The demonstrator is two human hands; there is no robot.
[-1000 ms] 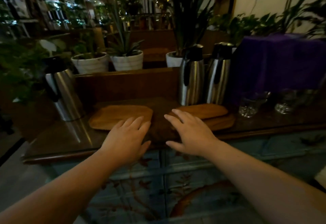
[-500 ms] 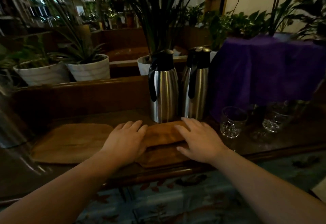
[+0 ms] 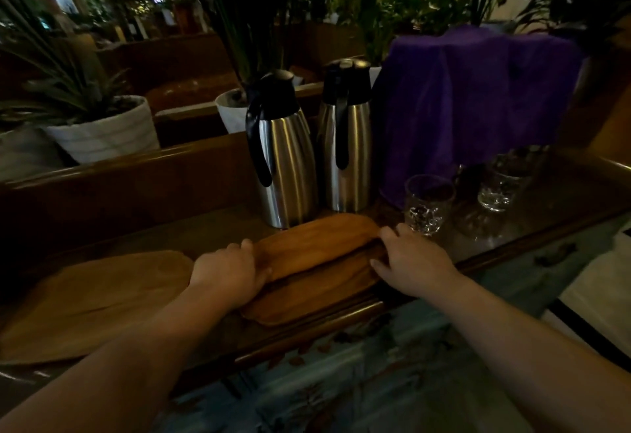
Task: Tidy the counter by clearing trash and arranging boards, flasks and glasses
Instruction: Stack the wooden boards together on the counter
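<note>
Two wooden boards lie stacked near the counter's front edge: the upper board (image 3: 317, 245) rests askew on the lower board (image 3: 307, 299). My left hand (image 3: 227, 274) grips the upper board's left end and my right hand (image 3: 413, 263) grips its right end. A third wooden board (image 3: 92, 299) lies flat to the left. Behind the stack stand two steel flasks with black tops, one on the left (image 3: 283, 152) and one on the right (image 3: 346, 139). Clear glasses stand to the right, the nearest (image 3: 426, 204) just beyond my right hand, another (image 3: 498, 183) farther back.
A purple cloth (image 3: 478, 98) drapes something tall behind the glasses. A raised wooden ledge (image 3: 119, 176) runs along the back of the dark counter (image 3: 553, 204), with white plant pots (image 3: 102, 132) and leafy plants beyond. A painted cabinet front (image 3: 375, 381) is below.
My view has swung right and closer; the left-hand flask is out of frame. Both hands moved from flat on the boards to gripping the ends of the upper board.
</note>
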